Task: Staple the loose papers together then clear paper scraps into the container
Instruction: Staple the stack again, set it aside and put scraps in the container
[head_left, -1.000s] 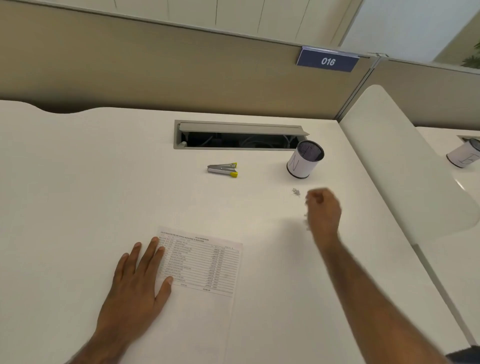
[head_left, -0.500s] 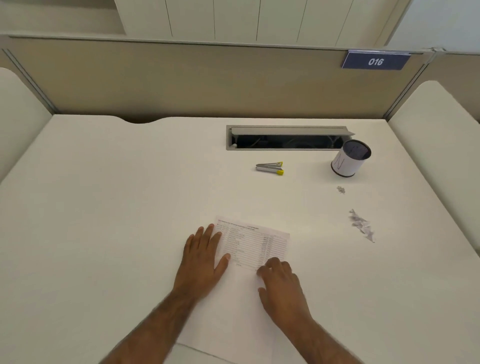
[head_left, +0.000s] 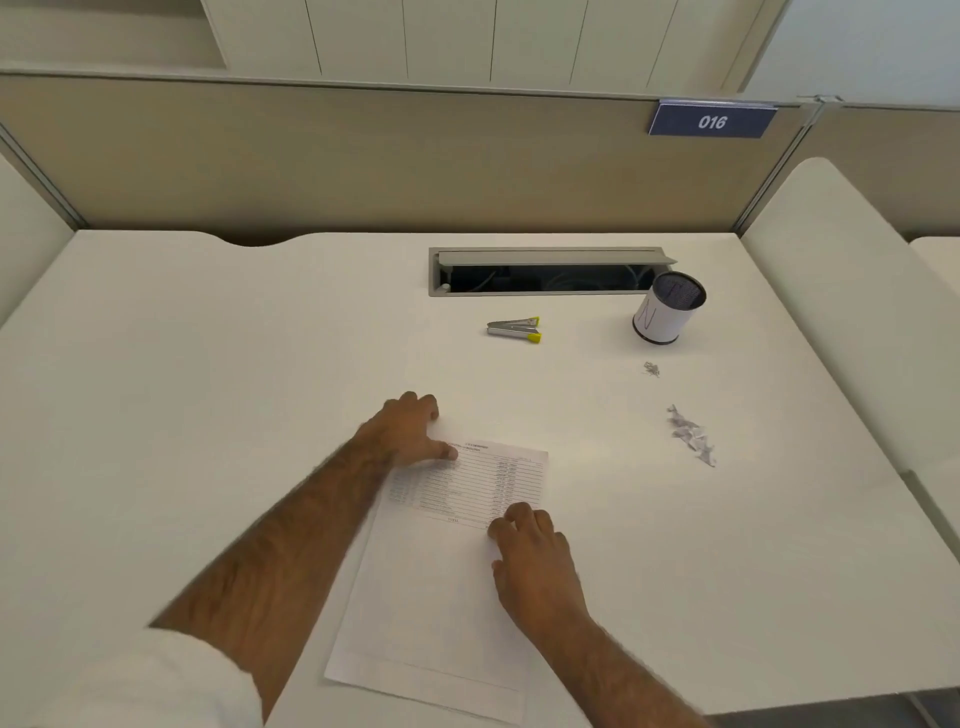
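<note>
I am in an office, at a desk in a row of desks. My white desk (head_left: 208, 415) has a tan wall (head_left: 363, 166) at 12 o'clock that shuts it off from the next one. A blue sign (head_left: 712, 121) at 1 o'clock says 016, so each desk has its own number. A gray slot (head_left: 545, 260) in the desk at 12 o'clock has cords inside. A stapler (head_left: 513, 329), a printed paper (head_left: 457, 545) and a pen cup (head_left: 668, 315) at 1 o'clock are office things too.
</note>
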